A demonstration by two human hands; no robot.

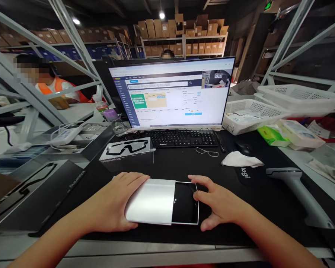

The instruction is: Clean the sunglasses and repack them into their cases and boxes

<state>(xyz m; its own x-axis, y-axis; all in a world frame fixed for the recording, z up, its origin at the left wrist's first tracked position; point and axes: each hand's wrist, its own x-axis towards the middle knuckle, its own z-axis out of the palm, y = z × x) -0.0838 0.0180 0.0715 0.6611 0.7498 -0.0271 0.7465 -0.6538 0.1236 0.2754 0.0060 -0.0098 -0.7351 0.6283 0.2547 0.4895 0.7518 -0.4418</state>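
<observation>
On the black desk mat lies a flat box with a silver-white sleeve (155, 203). My left hand (113, 203) is closed around the sleeve's left end, fingers along the far side and thumb at the near side. A black inner tray (184, 203) with a thin white rim sticks out of the sleeve to the right. My right hand (216, 201) is at that tray's right end, with fingers spread. Its fingertips are over or against the rim, and its thumb is apart, beside the near right corner.
Behind the box stand a glasses carton (128, 149), keyboard (181, 139) and monitor (170, 100). Clear-framed glasses (207, 152), a white cloth (241, 159) and a barcode scanner (298, 195) lie rightward, near white baskets (251, 111). Another carton (36, 193) is left; a person (56, 87) sits beyond.
</observation>
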